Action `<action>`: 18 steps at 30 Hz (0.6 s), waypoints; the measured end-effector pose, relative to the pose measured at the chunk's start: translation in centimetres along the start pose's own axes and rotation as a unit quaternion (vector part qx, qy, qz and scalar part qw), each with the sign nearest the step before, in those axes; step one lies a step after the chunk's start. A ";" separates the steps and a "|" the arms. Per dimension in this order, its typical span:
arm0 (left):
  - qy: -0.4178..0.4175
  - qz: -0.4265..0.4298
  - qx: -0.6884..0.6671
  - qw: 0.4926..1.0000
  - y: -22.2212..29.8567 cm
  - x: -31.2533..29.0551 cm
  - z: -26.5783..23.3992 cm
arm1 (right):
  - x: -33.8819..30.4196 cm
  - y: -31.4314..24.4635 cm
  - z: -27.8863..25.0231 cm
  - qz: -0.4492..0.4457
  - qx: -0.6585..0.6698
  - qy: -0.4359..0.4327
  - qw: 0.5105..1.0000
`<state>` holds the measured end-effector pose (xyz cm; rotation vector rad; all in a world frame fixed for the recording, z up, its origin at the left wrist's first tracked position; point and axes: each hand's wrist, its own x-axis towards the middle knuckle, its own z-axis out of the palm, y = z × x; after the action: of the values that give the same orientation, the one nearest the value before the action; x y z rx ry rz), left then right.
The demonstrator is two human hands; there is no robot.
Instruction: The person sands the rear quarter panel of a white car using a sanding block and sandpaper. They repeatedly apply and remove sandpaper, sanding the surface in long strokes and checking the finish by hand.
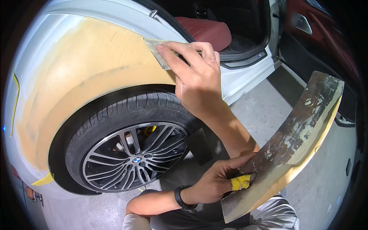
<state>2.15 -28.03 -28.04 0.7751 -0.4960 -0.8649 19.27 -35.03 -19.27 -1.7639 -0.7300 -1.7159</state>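
Observation:
My right hand (199, 73) grips a flat grey putty spreader (152, 46), its fingers pressed along the plate. The spreader's edge lies against the tan-coated part of a white car's rear fender (92, 50), above the wheel arch. Lower down, my left hand (216, 178), with a dark band on the wrist, is closed on a long, dark, smeared mixing board (283, 126). Beige putty (306, 151) runs along the board's right edge. Yellow tape (241, 182) shows at the left hand's fingers. The board hides part of my right forearm.
Below the arch is the tyre (90, 128) with a multi-spoke wheel (137, 160). An open car door (322, 50) stands at the right, and a red seat (205, 32) shows inside. Yellow masking tape (44, 179) sticks to the lower body. Grey floor (264, 96) lies beneath.

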 end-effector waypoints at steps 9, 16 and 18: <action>-0.004 0.015 -0.001 1.000 -0.4 -0.2 -0.2 | -0.5 -2.9 -0.8 0.070 0.040 -0.045 0.996; -0.009 0.006 -0.002 1.000 0.0 -0.5 0.2 | 0.7 -0.7 -0.4 0.036 0.051 0.010 0.998; -0.001 -0.013 -0.007 1.000 -0.1 -0.6 0.3 | -0.3 -2.1 0.1 0.062 0.029 -0.043 0.997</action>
<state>1.60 -27.74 -28.02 0.7700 -0.4827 -0.8930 17.79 -33.53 -19.56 -1.8133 -0.6838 -1.5301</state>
